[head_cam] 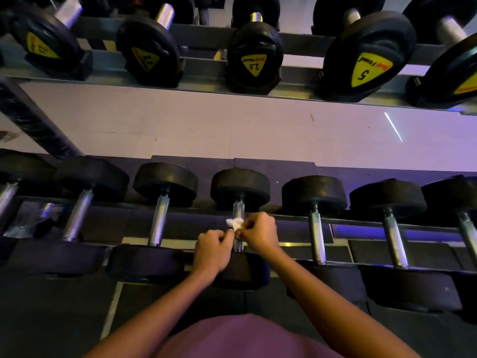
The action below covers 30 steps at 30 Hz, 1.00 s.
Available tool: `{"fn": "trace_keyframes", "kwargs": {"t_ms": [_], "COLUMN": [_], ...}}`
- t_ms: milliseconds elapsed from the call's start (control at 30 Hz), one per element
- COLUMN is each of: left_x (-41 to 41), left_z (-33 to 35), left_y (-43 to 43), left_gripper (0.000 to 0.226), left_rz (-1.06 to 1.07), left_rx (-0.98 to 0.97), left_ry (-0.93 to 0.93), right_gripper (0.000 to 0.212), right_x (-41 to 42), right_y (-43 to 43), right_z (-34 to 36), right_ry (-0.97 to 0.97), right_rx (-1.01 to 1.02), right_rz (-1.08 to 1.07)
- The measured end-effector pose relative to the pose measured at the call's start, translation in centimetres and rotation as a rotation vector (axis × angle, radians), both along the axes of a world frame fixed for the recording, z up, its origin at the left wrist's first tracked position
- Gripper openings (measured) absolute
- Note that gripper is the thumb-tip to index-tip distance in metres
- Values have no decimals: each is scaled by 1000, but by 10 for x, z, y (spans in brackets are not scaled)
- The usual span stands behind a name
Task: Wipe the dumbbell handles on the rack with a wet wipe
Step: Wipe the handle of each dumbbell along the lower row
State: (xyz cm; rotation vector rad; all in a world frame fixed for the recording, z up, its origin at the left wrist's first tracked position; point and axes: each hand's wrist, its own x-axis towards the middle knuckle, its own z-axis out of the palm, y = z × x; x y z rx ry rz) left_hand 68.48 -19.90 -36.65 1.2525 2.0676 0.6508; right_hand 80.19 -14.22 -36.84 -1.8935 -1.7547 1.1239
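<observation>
My left hand [213, 250] and right hand [259, 232] both have their fingers curled, pinching the small crumpled white wet wipe [234, 223] between them, right over the middle of the knurled steel handle [238, 209] of the black round-headed dumbbell [240, 187] on the lower tier of the grey metal rack [361, 224]. The wipe is bunched into a wad, so I judge it could tear or snag on the knurling if my two pinches pull against each other, or slip free and fall through the rack. The handle's bare stretch is short, boxed in by the far head and the near head under my wrists; the neighbouring handles [159, 220] stand well apart, leaving open gaps for my knuckles.
</observation>
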Motion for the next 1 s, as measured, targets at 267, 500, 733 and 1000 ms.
{"fn": "trace_keyframes", "kwargs": {"t_ms": [267, 500, 733, 1000], "left_x": [1, 2, 1, 0], "left_z": [0, 1, -4, -5], "left_y": [-1, -2, 0, 1], "left_gripper": [43, 43, 47, 43], "left_rz": [36, 58, 79, 74], "left_rx": [4, -4, 1, -24], "left_ry": [-13, -39, -20, -43], "right_gripper": [11, 15, 17, 13], "right_x": [-3, -9, 11, -2], "right_y": [9, 31, -16, 22], "right_z": [1, 4, -12, -10], "right_ry": [93, 155, 92, 322], "right_rx": [12, 57, -150, -80], "right_rz": [-94, -169, -47, -340]}}
